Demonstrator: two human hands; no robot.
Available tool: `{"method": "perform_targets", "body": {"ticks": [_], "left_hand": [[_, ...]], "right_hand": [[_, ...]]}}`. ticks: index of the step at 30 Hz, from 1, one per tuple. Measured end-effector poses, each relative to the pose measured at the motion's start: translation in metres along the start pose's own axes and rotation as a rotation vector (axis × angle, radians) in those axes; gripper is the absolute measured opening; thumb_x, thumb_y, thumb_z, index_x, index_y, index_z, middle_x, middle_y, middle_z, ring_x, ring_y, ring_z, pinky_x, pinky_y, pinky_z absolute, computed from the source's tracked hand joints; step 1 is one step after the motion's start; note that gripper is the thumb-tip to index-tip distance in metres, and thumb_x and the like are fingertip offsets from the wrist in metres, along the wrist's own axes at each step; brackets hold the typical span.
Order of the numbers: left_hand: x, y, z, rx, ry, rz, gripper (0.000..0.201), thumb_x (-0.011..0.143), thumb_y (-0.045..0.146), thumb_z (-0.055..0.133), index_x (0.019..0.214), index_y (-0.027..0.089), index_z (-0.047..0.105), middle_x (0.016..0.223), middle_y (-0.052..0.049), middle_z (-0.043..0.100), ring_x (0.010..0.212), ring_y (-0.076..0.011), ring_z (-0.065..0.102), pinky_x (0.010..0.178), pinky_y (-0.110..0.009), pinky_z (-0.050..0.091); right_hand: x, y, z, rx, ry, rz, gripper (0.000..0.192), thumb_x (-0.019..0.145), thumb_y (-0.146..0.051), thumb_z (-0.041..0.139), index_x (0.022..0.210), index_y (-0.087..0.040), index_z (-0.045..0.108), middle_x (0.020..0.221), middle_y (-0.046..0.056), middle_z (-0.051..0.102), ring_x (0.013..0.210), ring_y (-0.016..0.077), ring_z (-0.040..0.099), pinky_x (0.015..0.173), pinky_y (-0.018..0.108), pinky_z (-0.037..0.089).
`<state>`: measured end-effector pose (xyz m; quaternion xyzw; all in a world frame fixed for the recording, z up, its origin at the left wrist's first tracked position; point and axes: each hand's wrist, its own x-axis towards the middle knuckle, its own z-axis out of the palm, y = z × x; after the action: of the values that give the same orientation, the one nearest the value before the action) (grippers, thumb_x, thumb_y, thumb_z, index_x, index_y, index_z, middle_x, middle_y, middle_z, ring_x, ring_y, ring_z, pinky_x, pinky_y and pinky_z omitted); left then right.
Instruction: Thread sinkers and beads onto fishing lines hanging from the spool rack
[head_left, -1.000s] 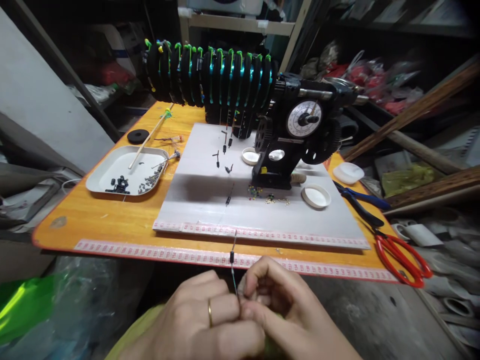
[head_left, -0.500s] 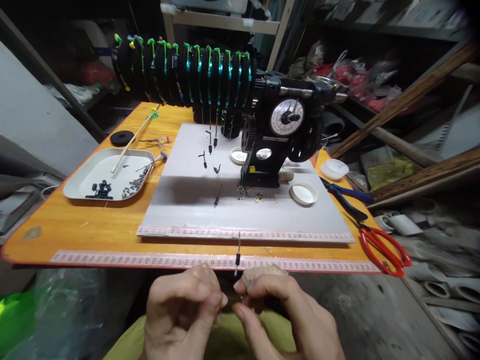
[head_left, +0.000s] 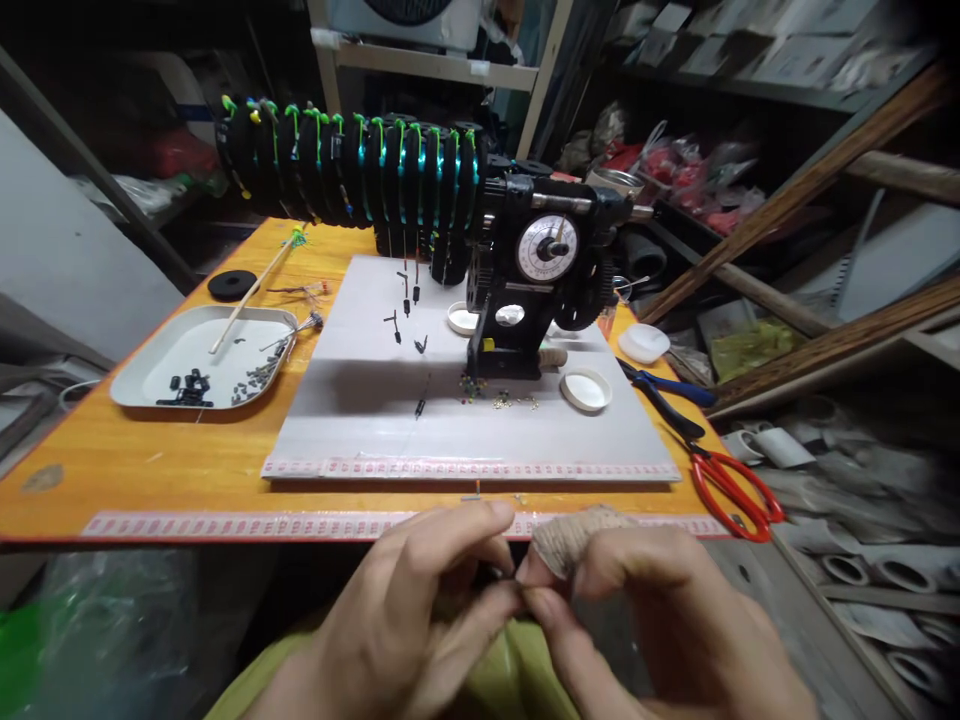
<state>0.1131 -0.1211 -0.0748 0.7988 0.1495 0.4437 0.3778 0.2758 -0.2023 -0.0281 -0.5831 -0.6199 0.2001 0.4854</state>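
The left hand and right hand are now meeting fingertip to fingertip below the counter's near edge, fingers pinching a tiny bead; the upright line seen earlier is no longer showing.

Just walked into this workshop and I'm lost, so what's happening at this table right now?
A person sits at an orange table, both hands low in front of its near edge. The left hand and right hand meet fingertip to fingertip, pinching something too small to make out. The right index finger wears a tan wrap. On the table stand a black machine with a dial, a tray of small dark parts, and red scissors.
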Motion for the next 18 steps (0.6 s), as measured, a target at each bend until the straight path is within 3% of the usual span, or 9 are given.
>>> {"method": "perform_targets", "body": {"ticks": [4, 9, 11, 14, 16, 18], "left_hand": [[0.011, -0.001, -0.019, 0.183, -0.091, 0.127, 0.038, 0.092, 0.009, 0.060, 0.128, 0.019, 0.053, 0.088, -0.005, 0.077, 0.072, -0.0143, 0.071, 0.071, -0.023, 0.056], [0.008, 0.001, -0.031, 0.357, -0.155, 0.189, 0.029, 0.093, 0.004, 0.052, 0.117, 0.015, 0.064, 0.097, -0.011, 0.078, 0.078, -0.0191, 0.073, 0.070, -0.030, 0.056], [0.007, 0.005, -0.032, 0.289, -0.111, 0.145, 0.030, 0.087, -0.001, 0.055, 0.110, 0.016, 0.066, 0.091, -0.008, 0.078, 0.074, -0.0168, 0.073, 0.068, -0.025, 0.057], [0.005, 0.013, -0.030, 0.073, 0.047, -0.033, 0.028, 0.082, -0.003, 0.063, 0.097, 0.021, 0.067, 0.077, 0.000, 0.074, 0.068, -0.0122, 0.072, 0.064, -0.018, 0.057], [0.003, 0.019, -0.029, -0.009, 0.152, -0.160, 0.023, 0.083, 0.002, 0.066, 0.089, 0.024, 0.068, 0.071, 0.004, 0.070, 0.063, -0.0105, 0.069, 0.060, -0.016, 0.056], [0.002, 0.022, -0.030, -0.034, 0.192, -0.245, 0.018, 0.084, 0.007, 0.068, 0.083, 0.025, 0.067, 0.068, 0.006, 0.069, 0.061, -0.0097, 0.066, 0.059, -0.016, 0.054]], "right_hand": [[0.011, -0.003, -0.007, -0.127, -0.109, -0.042, 0.029, 0.085, -0.002, 0.058, 0.094, -0.028, 0.050, 0.079, -0.003, 0.063, 0.067, 0.0120, 0.066, 0.065, 0.021, 0.055], [0.016, -0.004, -0.003, -0.083, -0.168, -0.013, 0.023, 0.087, -0.004, 0.057, 0.093, -0.025, 0.052, 0.079, -0.002, 0.062, 0.068, 0.0126, 0.064, 0.063, 0.022, 0.054], [0.015, -0.003, 0.004, 0.098, -0.150, 0.079, 0.025, 0.086, -0.003, 0.059, 0.094, -0.025, 0.054, 0.082, -0.002, 0.064, 0.072, 0.0128, 0.066, 0.067, 0.022, 0.055], [0.015, 0.002, 0.016, 0.531, -0.059, 0.199, 0.031, 0.084, -0.002, 0.066, 0.096, -0.028, 0.055, 0.084, -0.003, 0.067, 0.078, 0.0131, 0.069, 0.073, 0.024, 0.060], [0.016, 0.006, 0.022, 0.639, 0.028, 0.105, 0.035, 0.084, 0.000, 0.068, 0.098, -0.031, 0.059, 0.086, -0.003, 0.070, 0.080, 0.0139, 0.071, 0.075, 0.026, 0.061], [0.017, 0.010, 0.023, 0.480, 0.051, -0.132, 0.038, 0.086, 0.001, 0.066, 0.106, -0.031, 0.066, 0.093, 0.000, 0.074, 0.084, 0.0166, 0.073, 0.077, 0.029, 0.062]]}}
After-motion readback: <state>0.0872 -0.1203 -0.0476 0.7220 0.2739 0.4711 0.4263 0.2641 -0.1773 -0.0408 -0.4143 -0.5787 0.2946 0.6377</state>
